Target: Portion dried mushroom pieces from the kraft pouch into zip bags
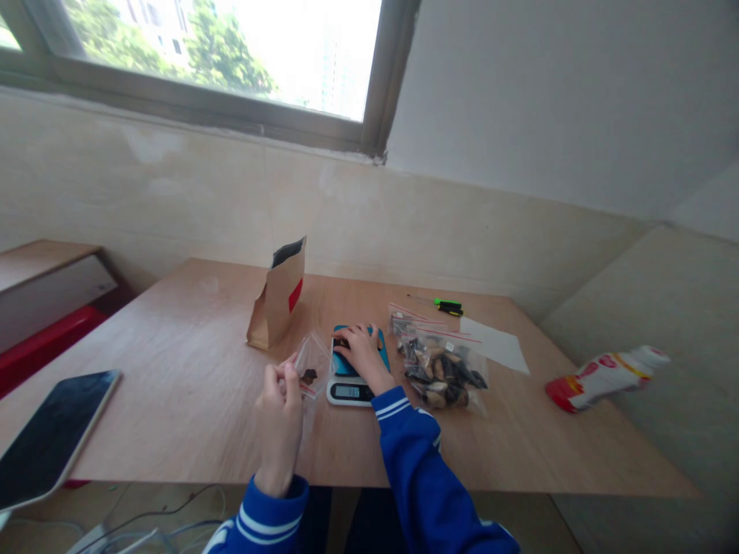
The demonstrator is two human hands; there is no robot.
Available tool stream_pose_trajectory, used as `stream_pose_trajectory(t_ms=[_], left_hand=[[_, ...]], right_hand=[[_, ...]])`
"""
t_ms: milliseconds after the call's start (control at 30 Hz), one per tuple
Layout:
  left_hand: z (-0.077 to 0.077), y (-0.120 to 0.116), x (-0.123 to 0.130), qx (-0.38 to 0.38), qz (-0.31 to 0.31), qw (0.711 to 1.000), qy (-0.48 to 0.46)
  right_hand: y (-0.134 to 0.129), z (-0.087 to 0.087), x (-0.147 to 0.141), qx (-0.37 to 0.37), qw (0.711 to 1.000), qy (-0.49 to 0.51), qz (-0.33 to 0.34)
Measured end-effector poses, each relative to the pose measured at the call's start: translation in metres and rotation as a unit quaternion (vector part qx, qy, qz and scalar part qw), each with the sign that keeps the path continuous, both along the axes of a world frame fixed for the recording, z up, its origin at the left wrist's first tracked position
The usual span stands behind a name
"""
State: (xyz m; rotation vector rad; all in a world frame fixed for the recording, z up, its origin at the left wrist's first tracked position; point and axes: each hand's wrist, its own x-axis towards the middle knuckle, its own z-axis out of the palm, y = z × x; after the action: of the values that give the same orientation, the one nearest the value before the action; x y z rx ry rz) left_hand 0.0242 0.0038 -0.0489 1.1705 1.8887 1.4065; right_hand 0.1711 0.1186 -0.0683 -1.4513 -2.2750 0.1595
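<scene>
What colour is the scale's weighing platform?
Blue, on the kitchen scale under the right hand; head view.

On the table (pixel 173 369) a scale (pixel 353 381) sits near the middle, with the right hand (pixel 362 352) resting on its platform. Just left of it the left hand (pixel 280 408) holds a small bag (pixel 312 362) with a piece inside. A paper pouch (pixel 279 296) stands farther back and left. Right of the scale lies a filled bag (pixel 442 369); behind that, a screwdriver (pixel 447 305) and a sheet (pixel 493 342). A tablet (pixel 51 431) lies at the near left edge.
</scene>
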Motion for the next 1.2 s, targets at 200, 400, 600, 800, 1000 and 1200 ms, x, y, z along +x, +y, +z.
stream_pose_trajectory(t_ms=[200,400,600,800,1000,1200], left_hand=[[0.000,0.002,-0.002,-0.007,0.007,1.000,0.002],[-0.003,0.003,0.000,-0.019,-0.005,1.000,0.009],[0.000,0.004,0.000,-0.038,0.006,0.999,0.015],[-0.004,0.003,-0.002,-0.032,0.007,0.999,0.016],[-0.007,0.002,-0.002,-0.026,0.006,1.000,-0.001],[-0.008,0.001,-0.003,-0.028,0.015,0.999,0.004]], right_hand=[[-0.006,0.022,0.003,-0.004,0.989,0.141,-0.045],[-0.030,0.064,0.001,-0.026,0.937,0.349,0.018],[-0.035,0.063,0.011,-0.115,0.951,0.257,0.129],[-0.011,0.021,0.025,-0.058,0.980,0.189,0.035],[0.007,-0.016,0.018,-0.021,0.997,0.067,0.021],[0.008,-0.015,0.016,-0.013,0.993,0.115,0.017]])
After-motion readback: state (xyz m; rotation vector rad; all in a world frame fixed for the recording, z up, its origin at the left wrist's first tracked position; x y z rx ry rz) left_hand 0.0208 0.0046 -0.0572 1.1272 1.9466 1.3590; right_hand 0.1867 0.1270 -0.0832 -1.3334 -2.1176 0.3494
